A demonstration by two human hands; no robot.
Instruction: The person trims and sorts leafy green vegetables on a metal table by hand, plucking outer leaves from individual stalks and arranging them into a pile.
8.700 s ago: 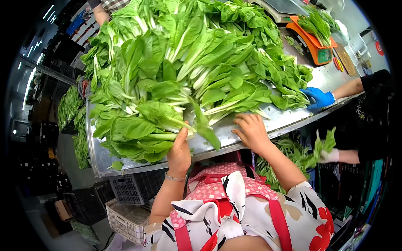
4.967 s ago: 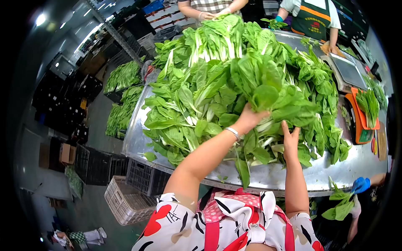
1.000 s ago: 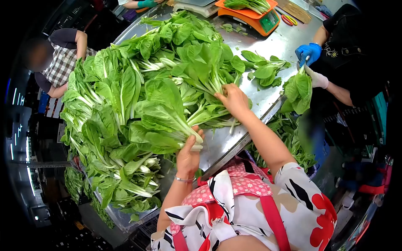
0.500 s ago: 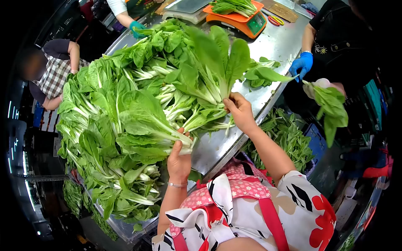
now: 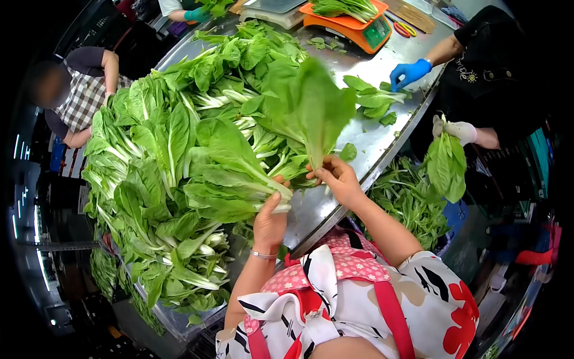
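My left hand (image 5: 271, 225) is closed around the pale stalk ends of a bunch of leafy greens (image 5: 230, 170), whose broad leaves fan out to the upper left. In my right hand (image 5: 343, 184), pinched between thumb and fingers, is the stalk of a broad green leaf (image 5: 317, 122) that stands upright and is slightly blurred at its top. Both hands are close together over the near edge of the metal table (image 5: 311, 218). Beneath and beyond them lies a large pile of greens (image 5: 152, 155) with white stalks.
An orange scale (image 5: 359, 31) holding greens stands at the far side, near scissors (image 5: 405, 29). At right, a co-worker's blue-gloved hand (image 5: 409, 74) touches loose leaves; their white-gloved hand (image 5: 457, 130) holds a bunch. Another person (image 5: 84, 96) stands left. More greens (image 5: 406, 206) lie below the table's right edge.
My right hand has come down and left toward my left hand with the leaf. My left hand's bunch has shifted slightly right. The co-worker's blue glove has moved left onto the table.
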